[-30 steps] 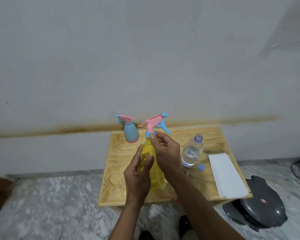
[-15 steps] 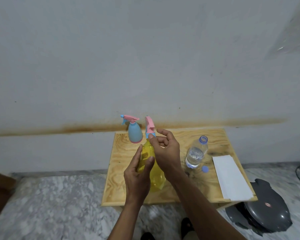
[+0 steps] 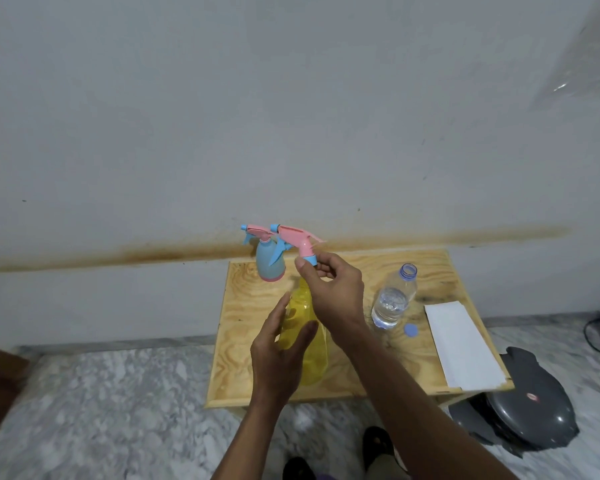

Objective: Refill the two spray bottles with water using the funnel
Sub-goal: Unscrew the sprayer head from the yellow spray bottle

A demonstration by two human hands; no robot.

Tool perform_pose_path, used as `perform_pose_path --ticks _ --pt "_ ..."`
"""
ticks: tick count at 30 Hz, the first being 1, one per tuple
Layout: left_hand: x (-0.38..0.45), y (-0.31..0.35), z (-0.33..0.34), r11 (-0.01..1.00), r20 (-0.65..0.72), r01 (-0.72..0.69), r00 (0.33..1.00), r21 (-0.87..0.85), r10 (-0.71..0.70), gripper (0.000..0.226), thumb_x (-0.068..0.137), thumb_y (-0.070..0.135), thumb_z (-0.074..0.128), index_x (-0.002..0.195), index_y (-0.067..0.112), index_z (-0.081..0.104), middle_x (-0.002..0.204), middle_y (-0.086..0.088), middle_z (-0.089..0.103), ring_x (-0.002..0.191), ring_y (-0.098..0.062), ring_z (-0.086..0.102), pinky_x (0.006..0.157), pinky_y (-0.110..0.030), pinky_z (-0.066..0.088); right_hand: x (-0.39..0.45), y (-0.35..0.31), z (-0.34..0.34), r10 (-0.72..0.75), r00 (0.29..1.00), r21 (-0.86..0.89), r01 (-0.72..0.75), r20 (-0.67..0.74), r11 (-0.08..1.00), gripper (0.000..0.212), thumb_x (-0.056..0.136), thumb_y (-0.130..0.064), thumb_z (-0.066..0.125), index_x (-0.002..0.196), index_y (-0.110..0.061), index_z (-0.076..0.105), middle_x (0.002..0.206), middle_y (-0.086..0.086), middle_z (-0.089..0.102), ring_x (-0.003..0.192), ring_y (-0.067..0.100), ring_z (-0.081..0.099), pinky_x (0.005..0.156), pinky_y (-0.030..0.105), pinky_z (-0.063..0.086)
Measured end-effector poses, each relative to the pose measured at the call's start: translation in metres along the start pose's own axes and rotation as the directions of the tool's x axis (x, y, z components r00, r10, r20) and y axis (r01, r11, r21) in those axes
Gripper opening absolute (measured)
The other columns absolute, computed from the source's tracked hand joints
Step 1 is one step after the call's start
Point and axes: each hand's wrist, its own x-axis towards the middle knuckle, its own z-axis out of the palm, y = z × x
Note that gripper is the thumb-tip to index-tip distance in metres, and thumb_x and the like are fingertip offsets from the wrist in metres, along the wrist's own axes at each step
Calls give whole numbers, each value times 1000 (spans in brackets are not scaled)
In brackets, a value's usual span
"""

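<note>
Spray bottles first: small blue plastic spray bottle w/ pink trigger head [image 3: 270,259] stands at back-left of pale plywood table [image 3: 426,375]. Left hand [image 3: 278,355] wraps translucent yellow plastic spray bottle [image 3: 307,344], base partly hidden. Right hand [image 3: 333,289] pinches its pink trigger head w/ blue collar [image 3: 297,240]; can't tell if unscrewed. Then clear uncapped water bottle [image 3: 394,299], round blue cap [image 3: 410,330], white paper sheet [image 3: 465,344].

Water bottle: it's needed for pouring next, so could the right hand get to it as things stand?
Probably yes, once the right hand lets go of the spray head: the open water bottle stands just right of it, nothing between.
</note>
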Motion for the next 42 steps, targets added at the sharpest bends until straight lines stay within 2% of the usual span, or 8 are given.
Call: perform_pose_path --ticks 5,10,17,25,29,33,39,42 --pt "-5 -24 -4 995 18 59 998 75 -61 78 78 42 79 148 26 48 119 7 65 108 -10 64 88 -39 57 13 -18 -6 -40 993 219 65 -115 974 22 87 -27 75 108 -23 69 90 -9 69 82 3 59 78 20 52" --pt "-5 -48 -13 985 1 165 986 50 -165 72 75 51 76 141 32 52 122 10 59 111 -4 60 91 -47 56 31 -29 -28 -97 964 356 183 -246 916 17 91 -16 71 106 -20 64 97 17 72 86 17 67 81 33 56" --pt "8 -72 -2 967 -65 226 973 119 -220 67 82 55 73 141 31 52 131 7 61 122 -16 55 100 -49 48 48 56 -38 81 974 1 -83 -211 997 25 88 -31 72 107 -15 70 83 -5 70 73 11 65 74 31 55" --pt "18 -94 16 960 -25 266 964 88 -265 65 83 20 81 141 25 51 134 5 59 115 7 54 95 -41 56 56 149 -25 276 954 -344 -301 -120 890 19 91 -22 69 102 -6 71 93 6 70 84 19 63 72 25 41" --pt "20 -106 24 962 4 241 970 128 -244 68 85 23 80 145 26 48 138 6 55 125 -2 52 99 -47 53 69 190 -21 321 946 -524 -299 -52 797 12 89 -27 65 81 -18 65 79 2 64 77 21 60 66 29 38" --pt "23 -109 30 968 35 199 978 152 -207 63 86 23 79 141 29 50 137 10 56 128 -15 53 99 -51 52 82 205 -16 372 927 -550 -332 -42 766 16 89 -28 68 86 -13 68 82 4 62 79 20 56 69 26 32" --pt "23 -112 37 966 53 191 978 172 -203 64 84 14 80 139 22 50 136 8 55 128 -8 52 98 -47 53 87 220 -14 398 918 -564 -334 -11 755 42 79 -38 54 94 -4 72 95 16 72 92 33 65 71 24 30" --pt "20 -113 39 963 57 198 976 183 -211 64 83 15 81 138 22 50 135 9 56 127 -9 53 99 -45 53 87 219 -14 419 908 -574 -343 1 744 34 85 -33 58 97 -5 73 96 14 73 93 31 65 70 24 29"
